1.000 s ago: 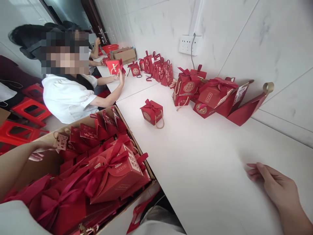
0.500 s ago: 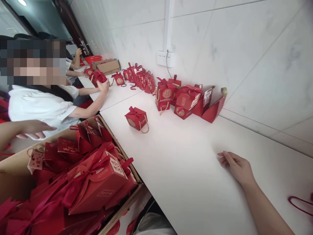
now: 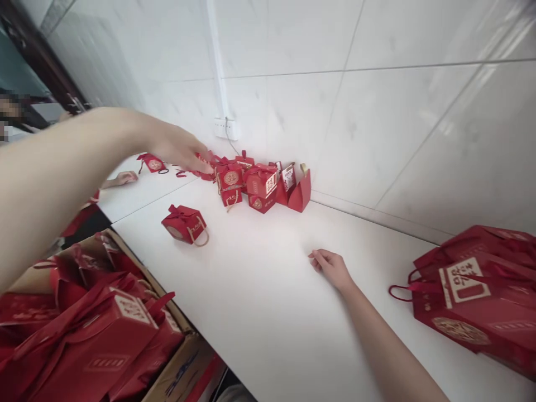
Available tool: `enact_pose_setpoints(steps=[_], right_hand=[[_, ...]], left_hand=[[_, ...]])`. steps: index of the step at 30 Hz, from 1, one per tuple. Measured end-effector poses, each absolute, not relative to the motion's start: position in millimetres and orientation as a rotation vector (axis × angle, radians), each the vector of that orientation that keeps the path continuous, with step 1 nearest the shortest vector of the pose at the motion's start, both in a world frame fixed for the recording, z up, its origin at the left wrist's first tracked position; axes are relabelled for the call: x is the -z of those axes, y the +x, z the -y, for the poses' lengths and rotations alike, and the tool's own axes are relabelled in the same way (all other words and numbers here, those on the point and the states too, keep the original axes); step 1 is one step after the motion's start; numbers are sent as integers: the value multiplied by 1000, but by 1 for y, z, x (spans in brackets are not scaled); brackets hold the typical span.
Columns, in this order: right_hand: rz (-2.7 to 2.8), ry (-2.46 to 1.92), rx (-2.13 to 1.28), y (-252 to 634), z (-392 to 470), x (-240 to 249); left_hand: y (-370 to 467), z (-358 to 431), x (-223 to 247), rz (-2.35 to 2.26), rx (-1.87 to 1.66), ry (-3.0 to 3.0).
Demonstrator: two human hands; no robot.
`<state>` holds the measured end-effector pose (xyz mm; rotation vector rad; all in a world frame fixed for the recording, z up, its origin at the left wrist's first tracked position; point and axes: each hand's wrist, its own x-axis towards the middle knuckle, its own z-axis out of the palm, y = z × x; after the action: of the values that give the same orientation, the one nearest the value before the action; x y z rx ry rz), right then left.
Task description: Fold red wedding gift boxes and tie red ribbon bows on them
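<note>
My left hand (image 3: 178, 146) stretches across from the left side, somewhat blurred, its fingers extended beside the cluster of small red gift boxes (image 3: 231, 177) near the wall. Whether the fingertips touch a box I cannot tell; nothing shows in the hand. My right hand (image 3: 333, 268) rests on the white table (image 3: 268, 301), its fingers loosely curled in with the thumb against them, holding nothing. A single red gift box (image 3: 183, 224) with a ribbon bow and a rope handle stands apart on the table.
At lower left, a cardboard carton (image 3: 144, 268) holds several red gift boxes (image 3: 96, 340). More large red boxes (image 3: 473, 296) stand at the right. A tiled wall (image 3: 377, 128) with a socket (image 3: 226, 128) borders the table. Another person's hand (image 3: 125, 177) lies on the far left table.
My left hand has swung from over the carton up and forward toward the boxes by the wall. The view has turned right, bringing the large boxes in; my right hand still rests on the table.
</note>
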<state>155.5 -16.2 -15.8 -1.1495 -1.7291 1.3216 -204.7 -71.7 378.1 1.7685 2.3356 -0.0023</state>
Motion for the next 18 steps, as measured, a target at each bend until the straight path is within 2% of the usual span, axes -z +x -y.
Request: enact_pose_setpoints(steps=[2,4,7,11,15,18], right_hand=[[1728,-1142,-1311,153,14,16],[1727,-1141,-1302,152,12,16],[1731,-1138,-1296,151,10,16],[1749,-1120,-1283,148,9,13],[1757,-1117,-1251,144,6,10],[1765,-1119,-1230,142,3,10]], left_hand=[[-156,41,-377,-2062,320,1868],[-118,9,-365,-1835,339,1970],[-84,-42,-322,-1716,68,2080],[-51,-91,-225,-1812,-671,2191],[-21,-108,-137,-1894,-863,2104],[-17,-114,-110,-1934,-977,2004]])
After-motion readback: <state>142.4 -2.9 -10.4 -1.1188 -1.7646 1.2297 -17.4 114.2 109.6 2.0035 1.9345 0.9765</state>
